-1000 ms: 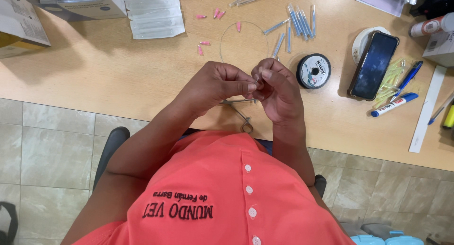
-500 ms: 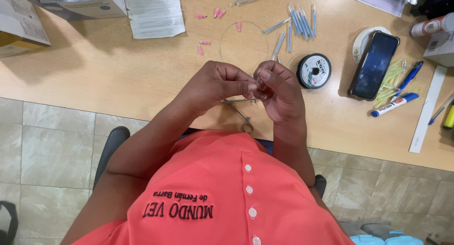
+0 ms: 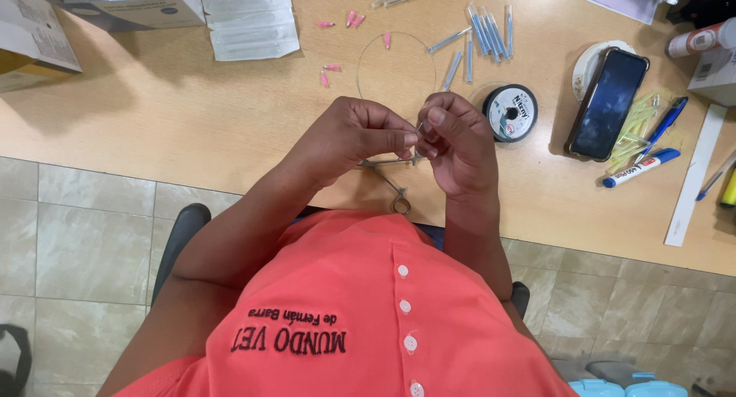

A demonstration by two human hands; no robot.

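Above the near edge of the pale wooden table [image 3: 192, 128], the left hand [image 3: 349, 140] and right hand [image 3: 456, 144] meet fingertip to fingertip, both pinched shut on a thin grey wire [image 3: 418, 127] that loops away over the tabletop (the loop arcs toward small pink needle caps [image 3: 330, 69]). Under the hands lies a pair of slim metal forceps [image 3: 392, 184]. Just right of the right hand sits a black spool of line [image 3: 510, 113], with a dark smartphone [image 3: 607, 104] farther right.
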